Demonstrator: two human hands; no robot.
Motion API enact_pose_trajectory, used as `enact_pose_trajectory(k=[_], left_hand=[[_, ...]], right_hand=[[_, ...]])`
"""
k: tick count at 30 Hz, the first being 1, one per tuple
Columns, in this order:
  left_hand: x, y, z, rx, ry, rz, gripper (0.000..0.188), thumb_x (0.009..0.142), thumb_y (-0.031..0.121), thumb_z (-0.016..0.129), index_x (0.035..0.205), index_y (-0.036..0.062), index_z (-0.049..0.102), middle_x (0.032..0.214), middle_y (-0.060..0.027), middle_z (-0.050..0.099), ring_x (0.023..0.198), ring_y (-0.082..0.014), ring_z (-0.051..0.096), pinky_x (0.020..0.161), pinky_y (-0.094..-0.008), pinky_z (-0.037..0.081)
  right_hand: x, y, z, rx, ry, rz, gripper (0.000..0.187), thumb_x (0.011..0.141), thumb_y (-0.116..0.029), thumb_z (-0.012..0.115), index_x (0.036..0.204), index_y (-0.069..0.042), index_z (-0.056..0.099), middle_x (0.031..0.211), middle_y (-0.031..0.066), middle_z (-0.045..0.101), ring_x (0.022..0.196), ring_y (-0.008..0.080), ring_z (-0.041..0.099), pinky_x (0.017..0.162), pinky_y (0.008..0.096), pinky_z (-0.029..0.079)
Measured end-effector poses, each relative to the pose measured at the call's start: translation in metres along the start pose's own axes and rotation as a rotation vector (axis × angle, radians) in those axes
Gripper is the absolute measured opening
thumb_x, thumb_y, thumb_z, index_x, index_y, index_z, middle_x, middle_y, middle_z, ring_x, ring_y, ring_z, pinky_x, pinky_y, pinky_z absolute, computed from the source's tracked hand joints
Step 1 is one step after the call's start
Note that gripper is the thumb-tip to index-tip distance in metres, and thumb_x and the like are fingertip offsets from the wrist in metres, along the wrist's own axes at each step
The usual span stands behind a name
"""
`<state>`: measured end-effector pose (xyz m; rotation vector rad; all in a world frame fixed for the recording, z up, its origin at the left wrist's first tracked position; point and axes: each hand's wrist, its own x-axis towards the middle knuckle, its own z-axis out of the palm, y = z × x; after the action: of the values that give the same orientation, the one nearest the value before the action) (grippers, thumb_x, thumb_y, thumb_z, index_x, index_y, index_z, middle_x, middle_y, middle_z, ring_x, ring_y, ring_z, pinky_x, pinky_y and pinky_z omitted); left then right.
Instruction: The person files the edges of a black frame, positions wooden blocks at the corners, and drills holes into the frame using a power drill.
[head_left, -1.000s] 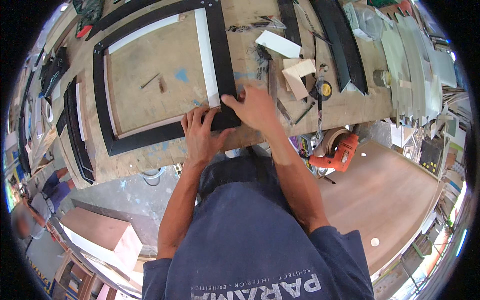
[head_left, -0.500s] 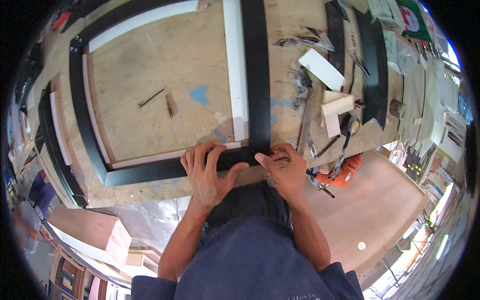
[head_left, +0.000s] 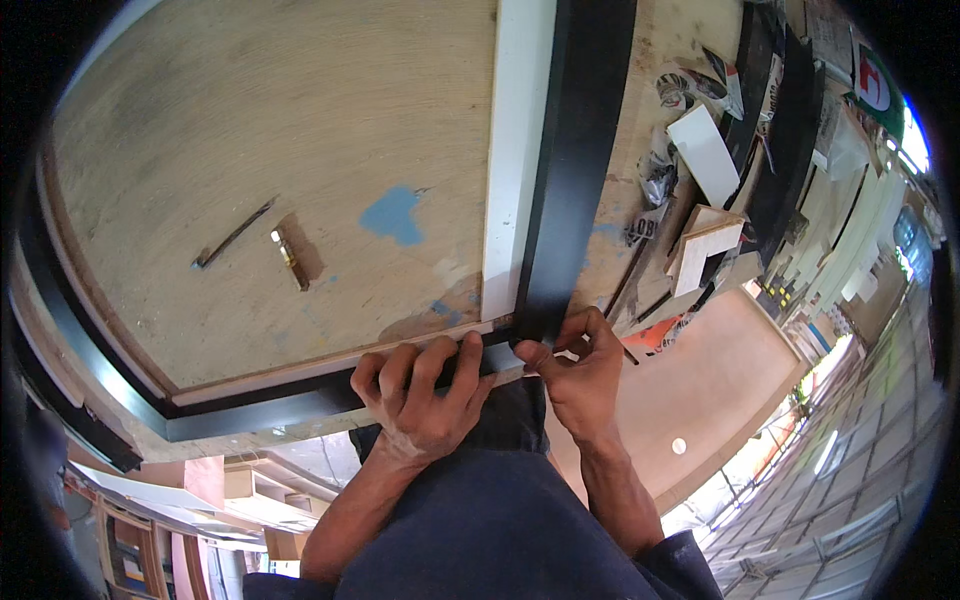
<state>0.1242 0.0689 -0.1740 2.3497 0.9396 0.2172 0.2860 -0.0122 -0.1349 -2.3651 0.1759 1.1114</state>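
A black frame [head_left: 285,400] with pale strips along its inner side lies on the wooden workbench [head_left: 330,130]. My left hand [head_left: 425,390] is closed over its near rail, fingers curled across the top and thumb toward the near corner. At that corner, where the near rail meets the long right rail [head_left: 580,150], my right hand [head_left: 585,375] grips with its thumb on the joint and its fingers bent at the outer side. Whether anything small sits within the right fingers is hidden. A white strip [head_left: 510,160] runs along the right rail.
Inside the frame lie a dark thin rod [head_left: 233,233] and a small brass-coloured piece [head_left: 290,260]. Right of it are a white offcut [head_left: 704,155], an L-shaped wooden piece [head_left: 705,250] and crumpled plastic wrapping [head_left: 655,185]. An orange tool [head_left: 660,335] hangs at the bench edge.
My view has come closer to the frame and tilted. Both hands keep to the same corner; my left fingers curl more tightly over the near rail.
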Motion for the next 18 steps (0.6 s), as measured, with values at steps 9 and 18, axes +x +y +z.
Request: enact_pose_trajectory(k=[9, 18], left_hand=[[0.008, 0.005, -0.005, -0.005, -0.044, -0.008, 0.052, 0.076, 0.048, 0.083, 0.118, 0.0197, 0.072, 0.109, -0.0003, 0.057, 0.106, -0.0259, 0.049, 0.093, -0.0509, 0.032], [0.013, 0.011, -0.007, -0.123, -0.062, 0.09, 0.064, 0.069, 0.034, 0.088, 0.125, 0.0102, 0.067, 0.121, -0.0065, 0.059, 0.117, -0.0297, 0.052, 0.098, -0.0523, 0.032]], right_hand=[[0.01, -0.018, -0.013, -0.377, -0.121, -0.339, 0.037, 0.08, -0.015, 0.089, 0.087, 0.002, 0.057, 0.077, 0.0094, 0.062, 0.071, 0.015, 0.067, 0.057, 0.0314, 0.055], [0.025, -0.088, 0.002, -0.953, -0.011, -0.471, 0.075, 0.071, -0.057, 0.086, 0.094, 0.012, 0.066, 0.08, 0.029, 0.07, 0.074, 0.0442, 0.071, 0.071, 0.0468, 0.058]])
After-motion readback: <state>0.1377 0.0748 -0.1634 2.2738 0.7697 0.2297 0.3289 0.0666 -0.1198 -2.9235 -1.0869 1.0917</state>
